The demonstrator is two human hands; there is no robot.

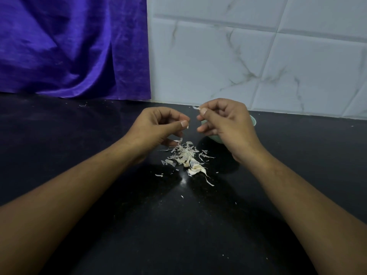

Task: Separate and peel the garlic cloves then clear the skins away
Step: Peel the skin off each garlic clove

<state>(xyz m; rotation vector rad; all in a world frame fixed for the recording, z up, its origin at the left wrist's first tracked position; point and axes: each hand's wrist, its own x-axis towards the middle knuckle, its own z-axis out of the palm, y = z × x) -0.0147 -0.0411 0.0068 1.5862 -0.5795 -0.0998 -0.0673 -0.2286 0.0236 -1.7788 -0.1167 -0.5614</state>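
Black counter (83,159) is carrying it all. L hand (158,128) is pinching a white bit (187,127), can't tell if clove or skin. R hand (224,124) is pinching a skin scrap (195,107). Green bowl (253,121) is sitting behind R hand. Skin pile (183,152) w/ cloves (195,169) is lying just below the hands.

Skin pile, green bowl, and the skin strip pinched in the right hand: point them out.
skin pile (184,155): head view, centre of the heap.
green bowl (253,121): head view, exposed rim at its right.
skin strip (195,107): head view, its free left end.
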